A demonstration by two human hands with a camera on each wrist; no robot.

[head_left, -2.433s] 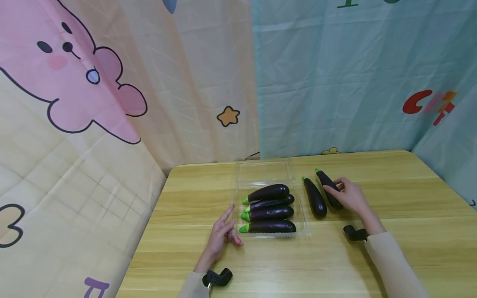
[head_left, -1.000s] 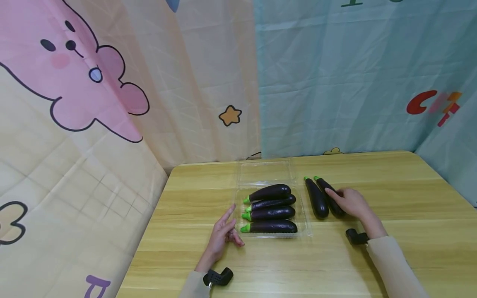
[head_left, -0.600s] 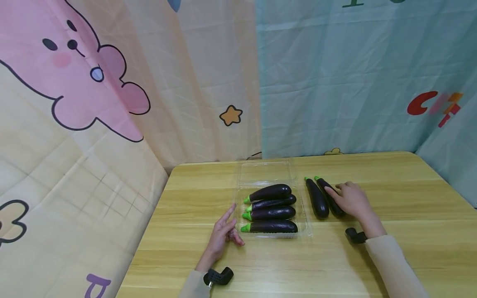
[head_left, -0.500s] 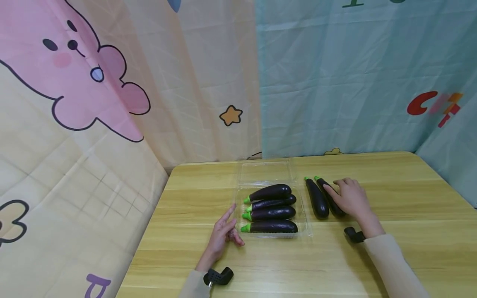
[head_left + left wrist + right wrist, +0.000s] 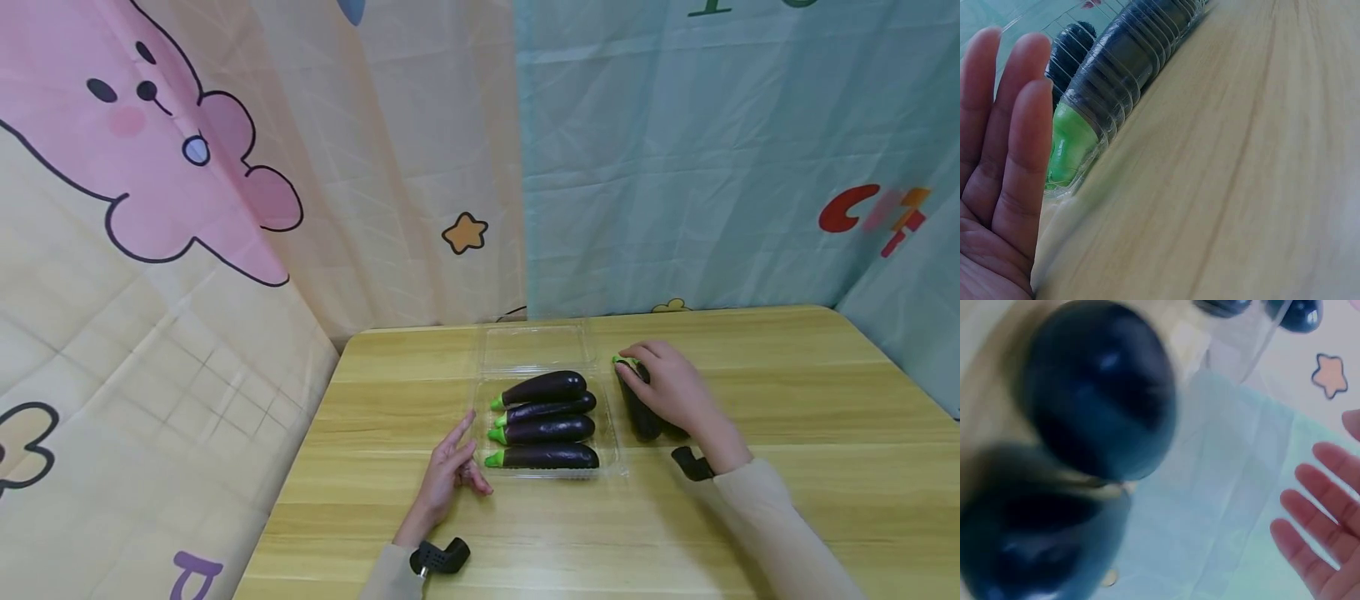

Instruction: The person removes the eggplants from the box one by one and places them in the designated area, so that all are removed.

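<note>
Just shifted: right hand (image 5: 669,390), from the outer loose eggplant (image 5: 677,432) across to the green-stemmed end of the inner loose eggplant (image 5: 637,413). Also drawn closer in the last couple of seconds: outer loose eggplant, now alongside the inner one, lower ends together or nearly so. Meaning for the work, by judgement: a turn to the inner one, with the pair lined up but outside the clear container (image 5: 616,454).

Right grip: fingers arched over the pair in the head view, straight and spread in the right wrist view, apparently holding nothing; contact impossible to confirm. Left grip: fingers loosely extended, nothing held; left hand (image 5: 444,472) unmoved, just beside the container's left side, touching or not hard to tell.

Around: container near the middle of the desk (image 5: 825,400), lid (image 5: 532,347) folded back toward the far edge; inside, four packed eggplants (image 5: 551,430) lying crosswise, stems toward the left edge. Loose pair between container and right edge, stems toward the far edge. In the way: container's right rim, between pair and packed row; right hand itself, covering much of the outer loose eggplant.
</note>
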